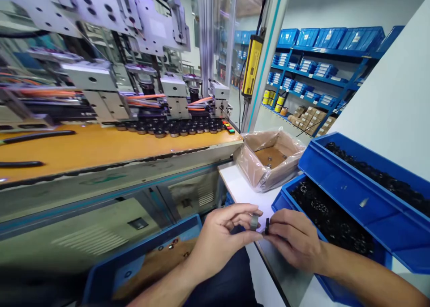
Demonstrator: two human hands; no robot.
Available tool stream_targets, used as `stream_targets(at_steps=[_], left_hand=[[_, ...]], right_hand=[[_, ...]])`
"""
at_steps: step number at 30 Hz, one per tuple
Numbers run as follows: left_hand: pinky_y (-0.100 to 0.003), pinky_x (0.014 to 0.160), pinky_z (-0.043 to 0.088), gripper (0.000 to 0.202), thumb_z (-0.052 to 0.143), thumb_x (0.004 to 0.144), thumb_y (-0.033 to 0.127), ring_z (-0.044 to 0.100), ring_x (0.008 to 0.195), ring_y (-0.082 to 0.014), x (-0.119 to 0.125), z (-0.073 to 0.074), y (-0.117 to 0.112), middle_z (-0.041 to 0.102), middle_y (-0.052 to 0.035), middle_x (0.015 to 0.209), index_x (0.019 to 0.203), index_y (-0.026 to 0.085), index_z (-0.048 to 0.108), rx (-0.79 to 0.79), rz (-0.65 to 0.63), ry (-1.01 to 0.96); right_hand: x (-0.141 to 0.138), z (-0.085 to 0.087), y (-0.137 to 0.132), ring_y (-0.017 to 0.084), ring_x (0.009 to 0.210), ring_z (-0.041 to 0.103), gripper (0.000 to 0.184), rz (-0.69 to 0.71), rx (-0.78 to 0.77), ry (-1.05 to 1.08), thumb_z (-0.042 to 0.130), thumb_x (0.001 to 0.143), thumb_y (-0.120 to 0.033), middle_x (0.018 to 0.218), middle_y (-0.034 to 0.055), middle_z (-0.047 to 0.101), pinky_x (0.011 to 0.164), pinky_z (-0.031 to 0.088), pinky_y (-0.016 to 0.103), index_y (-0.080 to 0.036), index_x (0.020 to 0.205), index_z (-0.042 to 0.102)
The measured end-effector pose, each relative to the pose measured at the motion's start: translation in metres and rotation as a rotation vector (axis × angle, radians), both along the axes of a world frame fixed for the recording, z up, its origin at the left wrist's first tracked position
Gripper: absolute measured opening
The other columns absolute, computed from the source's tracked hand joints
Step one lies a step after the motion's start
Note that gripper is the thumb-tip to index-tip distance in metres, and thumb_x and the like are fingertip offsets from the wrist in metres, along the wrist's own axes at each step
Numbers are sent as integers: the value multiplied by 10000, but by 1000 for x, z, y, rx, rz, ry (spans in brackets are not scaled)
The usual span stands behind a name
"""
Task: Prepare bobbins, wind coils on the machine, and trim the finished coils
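Observation:
My left hand [220, 233] pinches a small grey metal cylinder [254, 222] between thumb and fingers, low in the middle of the view. Facing it, my right hand [294, 236] pinches a small black ring [267, 225] held edge-on, a finger's width from the cylinder. Both hands hover over the corner of a white table [240, 186], just in front of a blue bin [285, 197] full of black rings.
A second blue bin [339, 181] of black parts sits stacked above the first. A plastic-lined cardboard box [268, 157] stands behind. To the left, an orange machine bed [101, 146] carries a row of black parts [171, 129]. Another blue bin [141, 257] sits below. Blue shelving [312, 70] fills the back.

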State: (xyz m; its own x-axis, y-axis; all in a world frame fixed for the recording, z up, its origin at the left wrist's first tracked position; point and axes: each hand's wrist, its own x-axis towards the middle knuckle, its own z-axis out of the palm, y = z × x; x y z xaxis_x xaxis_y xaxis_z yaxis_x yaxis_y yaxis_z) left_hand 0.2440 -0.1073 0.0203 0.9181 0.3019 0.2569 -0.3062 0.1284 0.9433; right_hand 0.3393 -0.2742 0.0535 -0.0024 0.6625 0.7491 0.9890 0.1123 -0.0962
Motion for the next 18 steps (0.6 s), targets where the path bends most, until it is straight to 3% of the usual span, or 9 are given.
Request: stream_targets(at_steps=[6, 11, 18], left_hand=[[-172, 682, 568, 357, 876, 570, 98, 706, 699, -132, 5, -2, -13, 783, -29, 776, 906, 182, 793, -33, -31, 16], [-142, 687, 567, 335, 850, 590, 55, 710, 686, -108, 6, -2, -15, 788, -16, 770, 897, 173, 787, -89, -36, 34], [-148, 727, 581, 377, 850, 579, 11, 741, 744, -115, 5, -5, -15, 804, -17, 807, 906, 184, 781, -209, -102, 60]], right_hand=[[6, -3, -5, 158, 719, 662, 97, 25, 9, -5, 553, 925, -102, 787, 95, 687, 623, 554, 253, -97, 911, 648], [8, -6, -8, 161, 814, 668, 108, 12, 18, 9, 592, 900, -80, 854, 100, 692, 702, 570, 253, -83, 1000, 633], [14, -8, -10, 144, 829, 636, 206, -9, -21, -69, 581, 907, -80, 1006, 128, 634, 690, 570, 241, -93, 1104, 637]])
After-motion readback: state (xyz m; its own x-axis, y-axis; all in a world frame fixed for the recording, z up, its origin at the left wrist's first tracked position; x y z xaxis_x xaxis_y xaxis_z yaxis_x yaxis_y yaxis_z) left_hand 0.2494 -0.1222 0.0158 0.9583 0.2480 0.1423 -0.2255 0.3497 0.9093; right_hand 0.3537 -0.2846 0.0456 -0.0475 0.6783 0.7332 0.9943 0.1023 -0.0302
